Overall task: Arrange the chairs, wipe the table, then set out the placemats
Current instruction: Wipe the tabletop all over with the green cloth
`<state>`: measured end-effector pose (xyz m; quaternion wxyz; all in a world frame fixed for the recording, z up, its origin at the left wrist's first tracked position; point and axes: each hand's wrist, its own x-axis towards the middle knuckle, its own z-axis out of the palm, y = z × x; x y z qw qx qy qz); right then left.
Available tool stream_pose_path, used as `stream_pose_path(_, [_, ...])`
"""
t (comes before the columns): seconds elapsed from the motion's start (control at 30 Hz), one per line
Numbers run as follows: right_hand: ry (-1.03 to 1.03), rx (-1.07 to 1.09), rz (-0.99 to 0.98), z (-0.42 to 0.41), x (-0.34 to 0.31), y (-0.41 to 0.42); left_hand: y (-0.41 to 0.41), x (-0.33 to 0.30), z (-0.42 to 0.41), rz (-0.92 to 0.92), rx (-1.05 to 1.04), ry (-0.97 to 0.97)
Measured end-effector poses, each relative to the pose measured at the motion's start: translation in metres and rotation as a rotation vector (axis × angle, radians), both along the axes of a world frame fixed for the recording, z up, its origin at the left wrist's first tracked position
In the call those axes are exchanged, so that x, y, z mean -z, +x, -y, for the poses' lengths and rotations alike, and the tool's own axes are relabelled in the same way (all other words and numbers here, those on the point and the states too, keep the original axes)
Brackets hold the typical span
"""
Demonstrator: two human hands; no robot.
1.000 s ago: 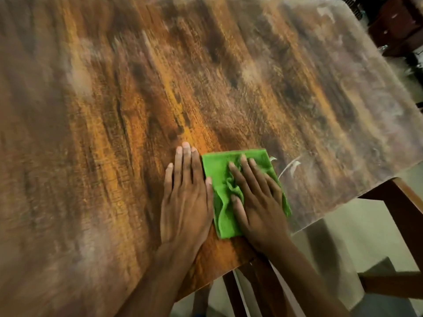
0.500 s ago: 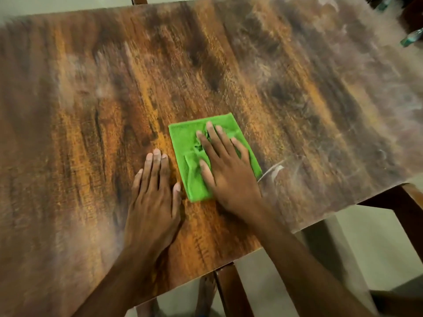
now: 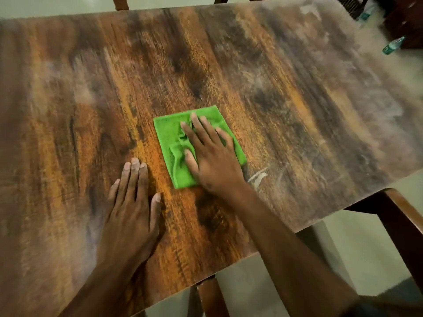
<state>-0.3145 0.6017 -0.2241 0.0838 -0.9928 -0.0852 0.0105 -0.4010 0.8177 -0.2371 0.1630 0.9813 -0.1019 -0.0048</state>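
Right hand [image 3: 212, 156] flat, fingers spread, pressing folded green microfibre cloth [image 3: 169, 138] at centre of worn brown wood-grain desk [image 3: 297, 88]; left hand [image 3: 132, 209] flat and empty at 7 o'clock of cloth. Risk: cloth bunches under palm, dusty patches at 2 o'clock get missed, no grip on cloth so it may slip

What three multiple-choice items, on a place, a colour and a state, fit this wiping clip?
1. Where does the folded square microfibre cloth lie?
A. on the wooden table top
B. on the floor
C. on a chair

2. What colour is the cloth?
A. blue
B. green
C. white

3. How is the left hand?
A. gripping the cloth
B. raised in the air
C. flat on the table, holding nothing

Answers: 1 A, it lies on the wood under the right hand; 2 B, bright green; 3 C, fingers straight, beside the cloth.
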Motion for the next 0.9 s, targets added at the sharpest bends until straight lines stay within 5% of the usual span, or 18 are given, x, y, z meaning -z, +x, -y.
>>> stream_pose_path(0.13, [0.011, -0.016, 0.015, 0.013, -0.002, 0.017, 0.002, -0.002, -0.002, -0.003, 0.012, -0.030])
stream_pose_path(0.43, [-0.069, 0.037, -0.074, 0.071, -0.014, -0.181, -0.003, -0.006, 0.000, -0.021, -0.003, -0.136])
stream_pose_path(0.77, [-0.041, 0.028, 0.001, 0.079, -0.001, 0.001, 0.037, -0.010, 0.149, 0.011, -0.034, -0.134])
stream_pose_path(0.9, [-0.033, 0.007, 0.028, 0.097, 0.002, -0.026, 0.035, -0.002, 0.151, 0.026, -0.013, -0.065])
